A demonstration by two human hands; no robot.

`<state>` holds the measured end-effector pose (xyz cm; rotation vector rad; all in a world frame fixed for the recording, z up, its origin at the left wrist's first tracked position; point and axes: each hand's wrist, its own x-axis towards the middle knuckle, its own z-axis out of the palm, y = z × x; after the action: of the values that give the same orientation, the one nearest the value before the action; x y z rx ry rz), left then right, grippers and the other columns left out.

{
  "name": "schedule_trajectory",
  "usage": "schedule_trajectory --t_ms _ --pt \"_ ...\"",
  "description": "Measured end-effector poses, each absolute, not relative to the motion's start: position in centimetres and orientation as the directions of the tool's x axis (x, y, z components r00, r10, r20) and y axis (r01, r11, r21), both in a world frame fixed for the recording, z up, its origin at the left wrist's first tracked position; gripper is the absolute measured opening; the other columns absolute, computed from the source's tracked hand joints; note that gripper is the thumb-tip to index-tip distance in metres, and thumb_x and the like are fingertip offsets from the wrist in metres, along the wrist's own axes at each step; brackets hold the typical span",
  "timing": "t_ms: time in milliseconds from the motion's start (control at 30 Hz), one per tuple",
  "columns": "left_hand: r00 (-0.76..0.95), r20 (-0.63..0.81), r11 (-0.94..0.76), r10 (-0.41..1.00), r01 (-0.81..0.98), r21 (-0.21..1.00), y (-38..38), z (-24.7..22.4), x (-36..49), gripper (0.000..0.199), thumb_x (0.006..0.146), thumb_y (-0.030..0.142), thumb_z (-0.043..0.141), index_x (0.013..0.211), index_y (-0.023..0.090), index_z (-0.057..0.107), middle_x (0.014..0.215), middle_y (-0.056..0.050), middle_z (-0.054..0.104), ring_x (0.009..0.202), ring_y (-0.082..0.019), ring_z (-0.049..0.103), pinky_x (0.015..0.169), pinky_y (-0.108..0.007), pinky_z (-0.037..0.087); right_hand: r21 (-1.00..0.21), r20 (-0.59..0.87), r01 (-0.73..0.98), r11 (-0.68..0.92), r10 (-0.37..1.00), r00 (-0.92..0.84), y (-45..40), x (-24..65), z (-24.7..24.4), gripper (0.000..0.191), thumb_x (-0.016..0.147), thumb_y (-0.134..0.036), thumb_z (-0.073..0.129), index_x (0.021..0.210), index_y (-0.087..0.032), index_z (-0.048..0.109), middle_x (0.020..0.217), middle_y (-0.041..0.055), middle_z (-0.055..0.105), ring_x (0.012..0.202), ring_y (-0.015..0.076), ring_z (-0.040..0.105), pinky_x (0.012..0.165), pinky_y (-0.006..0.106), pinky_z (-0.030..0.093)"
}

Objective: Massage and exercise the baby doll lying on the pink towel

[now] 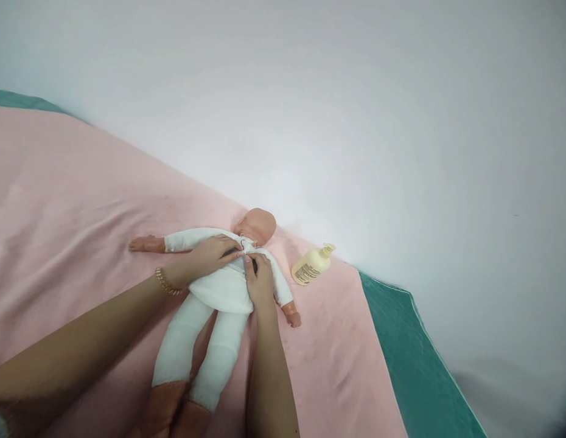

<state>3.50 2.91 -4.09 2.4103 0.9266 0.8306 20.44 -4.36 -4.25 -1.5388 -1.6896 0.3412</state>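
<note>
A baby doll (223, 292) with a white cloth body lies stretched out on a pink sheet, its arms spread and its smooth head (259, 224) at the far end. My left hand (214, 254), with a beaded bracelet on the wrist, rests over the doll's upper chest, fingertips pinched at the white cloth below the neck. Close beside it, my right hand (260, 277) has thumb and fingers closed on the same cloth. The two sets of fingertips nearly meet, and they hide the exact spot they grip. A dark thread or cord shows just above them.
To the right of the doll, a pale yellow pump bottle (311, 266) stands on the pink sheet (338, 359). A green surface (415, 347) shows past the sheet's right edge. Behind everything rises a plain white wall (283, 109).
</note>
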Motion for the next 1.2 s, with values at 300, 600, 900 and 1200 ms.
schedule_trajectory --t_ms 300,600,900,1200 --pt "0.539 0.417 -0.667 0.732 0.443 0.599 2.73 -4.32 3.55 0.041 0.093 0.05 0.04 0.11 0.019 0.06 0.116 -0.01 0.066 0.111 -0.027 0.057 0.099 -0.041 0.041 -0.659 0.452 0.699 0.278 0.889 0.073 -4.51 20.23 -4.64 0.03 0.096 -0.035 0.045 0.118 -0.019 0.06 0.124 0.0095 0.06 0.122 0.0204 0.049 0.108 0.037 0.034" --pt "0.576 0.353 -0.645 0.737 0.446 0.62 3.01 -4.34 3.48 0.043 0.092 0.052 0.039 0.108 0.018 0.059 0.115 -0.012 0.066 0.112 -0.029 0.057 0.099 -0.043 0.04 -0.665 0.38 0.704 0.251 0.924 0.03 -4.3 20.31 -4.46 0.031 0.098 -0.034 0.044 0.116 -0.018 0.062 0.12 0.0096 0.064 0.118 0.0206 0.052 0.106 0.037 0.036" --pt "0.541 0.432 -0.682 0.722 0.451 0.576 2.96 -4.89 3.62 0.04 0.093 0.047 0.041 0.113 0.017 0.057 0.119 -0.012 0.064 0.113 -0.028 0.055 0.1 -0.042 0.039 -0.643 0.435 0.716 0.272 0.899 0.048 -4.45 20.33 -5.0 0.037 0.098 -0.034 0.044 0.128 -0.017 0.056 0.135 0.0095 0.057 0.13 0.0198 0.045 0.112 0.036 0.031" --pt "0.567 0.371 -0.658 0.735 0.467 0.59 3.27 -4.99 3.56 0.042 0.093 0.047 0.04 0.114 0.016 0.057 0.122 -0.012 0.063 0.117 -0.029 0.054 0.101 -0.042 0.039 -0.631 0.37 0.738 0.237 0.929 0.019 -4.2 20.38 -4.79 0.043 0.098 -0.035 0.04 0.131 -0.012 0.055 0.134 0.0132 0.057 0.13 0.0226 0.045 0.113 0.04 0.031"
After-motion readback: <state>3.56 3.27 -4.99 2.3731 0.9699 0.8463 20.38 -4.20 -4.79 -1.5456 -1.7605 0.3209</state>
